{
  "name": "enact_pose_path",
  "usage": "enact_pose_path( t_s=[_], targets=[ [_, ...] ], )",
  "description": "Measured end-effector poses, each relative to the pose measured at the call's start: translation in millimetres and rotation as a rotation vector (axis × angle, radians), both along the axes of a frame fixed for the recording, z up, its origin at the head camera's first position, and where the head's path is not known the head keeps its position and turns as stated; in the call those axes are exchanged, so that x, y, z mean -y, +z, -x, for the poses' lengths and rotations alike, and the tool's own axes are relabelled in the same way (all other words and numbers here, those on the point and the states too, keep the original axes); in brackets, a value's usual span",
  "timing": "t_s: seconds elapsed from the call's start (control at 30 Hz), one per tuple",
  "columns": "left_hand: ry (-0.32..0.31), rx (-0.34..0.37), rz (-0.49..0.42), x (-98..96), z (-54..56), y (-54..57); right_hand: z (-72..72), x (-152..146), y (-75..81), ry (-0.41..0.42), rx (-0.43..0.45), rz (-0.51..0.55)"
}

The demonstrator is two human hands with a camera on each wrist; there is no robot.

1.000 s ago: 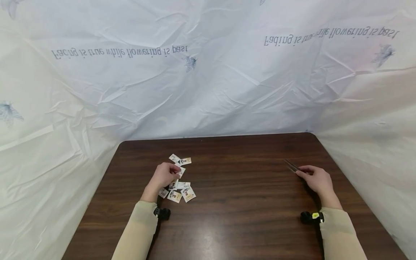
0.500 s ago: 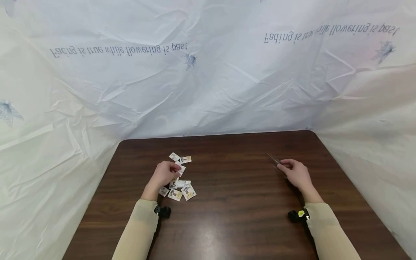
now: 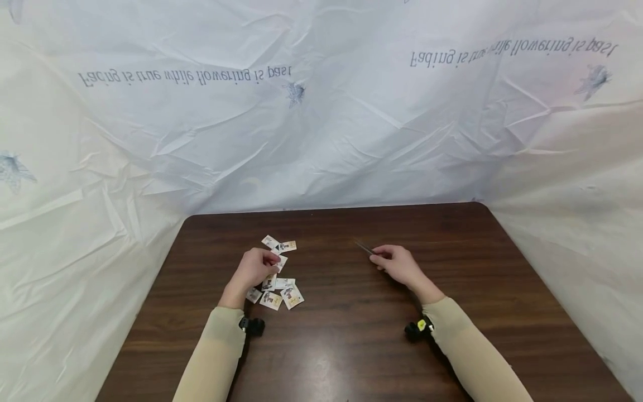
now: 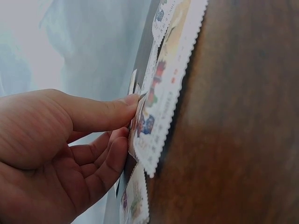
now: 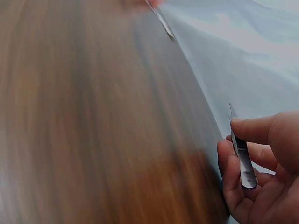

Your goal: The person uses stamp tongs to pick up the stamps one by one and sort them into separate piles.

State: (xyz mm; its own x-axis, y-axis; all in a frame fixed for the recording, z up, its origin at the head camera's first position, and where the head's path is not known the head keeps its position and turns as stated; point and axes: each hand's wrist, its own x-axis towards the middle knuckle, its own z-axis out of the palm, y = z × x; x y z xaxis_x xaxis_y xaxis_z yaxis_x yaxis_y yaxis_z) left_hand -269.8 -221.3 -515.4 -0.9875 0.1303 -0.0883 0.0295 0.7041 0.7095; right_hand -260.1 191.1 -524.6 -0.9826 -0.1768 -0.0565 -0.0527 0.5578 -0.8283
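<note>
Postage stamps with perforated edges and small coloured pictures lie loosely scattered at the left of the dark wooden table (image 3: 341,312). My left hand (image 3: 253,268) is among them, thumb and fingers curled at the edge of a stamp (image 3: 282,263) and pinching it; in the left wrist view the thumb tip meets the stamps, while the index fingertip is hidden. Metal tweezers (image 5: 244,161) are held in my right hand (image 3: 399,263), thumb on one side and curled fingers on the other. Their thin tips point forward and left, slightly apart, to the right of the stamps.
Several more stamps lie nearer me, including one stamp (image 3: 292,296) and another stamp (image 3: 270,300), some overlapping. Two stamps lie just beyond the left hand. White printed sheeting (image 3: 321,139) hangs round the table's back and sides.
My right hand has moved a long way left across the table with the tweezers, toward the stamps. The left hand and the stamps have stayed in place.
</note>
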Motion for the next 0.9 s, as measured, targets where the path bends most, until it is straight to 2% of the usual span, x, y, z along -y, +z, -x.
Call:
enact_pose_path(
  t_s=[0.33,0.73,0.9],
  targets=[
    [0.004,0.016,0.0,0.0,0.7,-1.0,1.8,48.4,-4.4,0.074,-0.027,-0.033],
    [0.008,-0.004,-0.005,-0.3,0.9,0.9,1.8,102.3,-1.8,0.125,-0.003,0.007],
    [0.012,0.014,-0.018,0.1,-1.7,1.9,-0.6,120.7,-3.8,0.151,0.005,0.035]
  ],
)
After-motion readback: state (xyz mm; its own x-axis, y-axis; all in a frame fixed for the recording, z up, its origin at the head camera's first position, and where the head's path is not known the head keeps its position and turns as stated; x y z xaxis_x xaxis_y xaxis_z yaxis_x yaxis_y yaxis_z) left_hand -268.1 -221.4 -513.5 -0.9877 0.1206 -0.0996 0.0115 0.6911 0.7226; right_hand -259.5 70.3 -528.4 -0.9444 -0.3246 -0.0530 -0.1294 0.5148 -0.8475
